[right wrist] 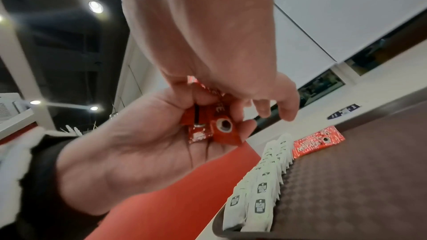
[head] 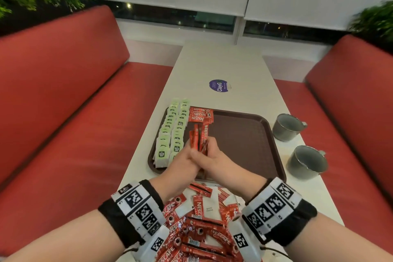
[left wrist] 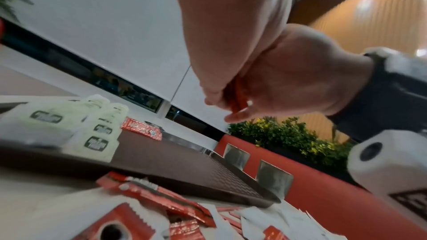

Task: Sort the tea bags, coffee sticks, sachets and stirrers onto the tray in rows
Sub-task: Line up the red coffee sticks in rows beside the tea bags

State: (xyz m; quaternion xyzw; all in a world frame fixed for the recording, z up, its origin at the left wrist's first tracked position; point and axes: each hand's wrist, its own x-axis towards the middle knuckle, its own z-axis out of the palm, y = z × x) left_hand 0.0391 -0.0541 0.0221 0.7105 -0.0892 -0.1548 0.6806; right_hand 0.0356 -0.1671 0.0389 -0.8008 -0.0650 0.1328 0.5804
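Red foil first: gripping a bundle of coffee sticks (head: 198,138) with both hands, above the near-left part of the tray (head: 244,144). Closing the left hand (head: 182,160) round the lower ends of the bundle, with the ends showing against the palm in the right wrist view. Curling the right hand (head: 214,155) round the same bundle from the other side, the two hands touching. Holding the sticks roughly upright, fanning slightly at the top.

Recording on the brown tray: two rows of overlapping tea bags (head: 172,132) running along the left side, from the near edge to the far edge. Recording beside them, at the far end, a few laid coffee sticks (head: 200,114) lying crosswise, just beside the second row.

Noting a loose pile (head: 197,225) of red sticks on the white table (head: 223,66), between the wrists and the tray's near edge, with a white sugar sachet (head: 209,208) lying among them. Noting two metal mugs (head: 286,126) standing right of the tray, and a round blue sticker (head: 219,85) on the table beyond it.
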